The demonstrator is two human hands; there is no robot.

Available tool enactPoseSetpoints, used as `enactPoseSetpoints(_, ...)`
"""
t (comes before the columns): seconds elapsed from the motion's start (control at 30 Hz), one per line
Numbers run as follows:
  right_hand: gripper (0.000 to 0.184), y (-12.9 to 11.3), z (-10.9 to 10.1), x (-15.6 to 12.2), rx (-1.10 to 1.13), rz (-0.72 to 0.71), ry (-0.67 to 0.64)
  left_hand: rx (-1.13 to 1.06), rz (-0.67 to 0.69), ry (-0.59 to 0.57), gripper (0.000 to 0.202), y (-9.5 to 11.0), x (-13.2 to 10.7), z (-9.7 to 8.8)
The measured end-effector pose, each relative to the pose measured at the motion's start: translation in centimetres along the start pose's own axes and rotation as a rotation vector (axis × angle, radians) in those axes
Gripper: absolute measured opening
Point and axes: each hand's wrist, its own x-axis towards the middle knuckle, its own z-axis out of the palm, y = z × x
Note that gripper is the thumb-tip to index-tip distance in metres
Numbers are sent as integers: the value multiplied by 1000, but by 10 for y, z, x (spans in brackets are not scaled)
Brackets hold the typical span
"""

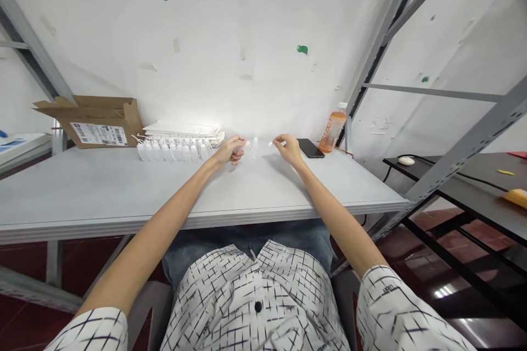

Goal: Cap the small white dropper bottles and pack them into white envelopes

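Observation:
My left hand (231,150) is closed around a small white plastic bottle (247,143); its top pokes out past my fingertips and my fingers cover most of the rest. To the right, my right hand (290,150) pinches a small white cap (270,144) between thumb and forefinger, apart from the bottle. Between the two hands, one more small white piece, bottle-shaped (255,144), stands on the grey table (251,189). Left of my left hand is a row of several small white dropper bottles (173,152), some with thin strips at their tops.
Behind the row lies a stack of white paper sheets (185,130). An open cardboard box (101,120) stands at the back left. Right of my right hand are a black phone (310,148) and an orange drink bottle (332,130). A metal shelf post (436,167) rises at the right.

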Motion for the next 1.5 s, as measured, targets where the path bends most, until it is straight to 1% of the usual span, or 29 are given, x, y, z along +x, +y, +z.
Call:
enactPoseSetpoints(0.07,16,-17,4,-1,228,-2,12,-51,-27,-30,20,2,-2,2)
enactPoseSetpoints(0.17,23,-39,10,-5,508,45,-38,-107,-65,-71,19,4,-4,3)
enactPoseSetpoints(0.23,26,-48,12,-7,606,73,-62,-123,-77,-86,20,4,-5,3)
enactPoseSetpoints(0.33,30,-54,13,-10,672,95,-99,-103,-74,-97,20,4,-6,4)
enactPoseSetpoints(0.57,28,-58,12,-16,697,77,-187,-50,-102,-88,14,3,-6,7)
enactPoseSetpoints(0.83,26,-60,10,-21,684,54,-241,18,-125,-50,14,1,-4,8)
enactPoseSetpoints(1.03,34,-61,7,-24,736,54,-298,47,-109,-56,16,0,-4,9)
enactPoseSetpoints(1.13,37,-62,8,-25,725,35,-328,56,-105,-51,17,1,-5,11)
enactPoseSetpoints(1.3,37,-60,9,-26,678,2,-337,70,-95,-36,15,1,-5,13)
enactPoseSetpoints(1.5,37,-59,9,-27,633,24,-344,72,-92,-22,15,-1,-5,13)
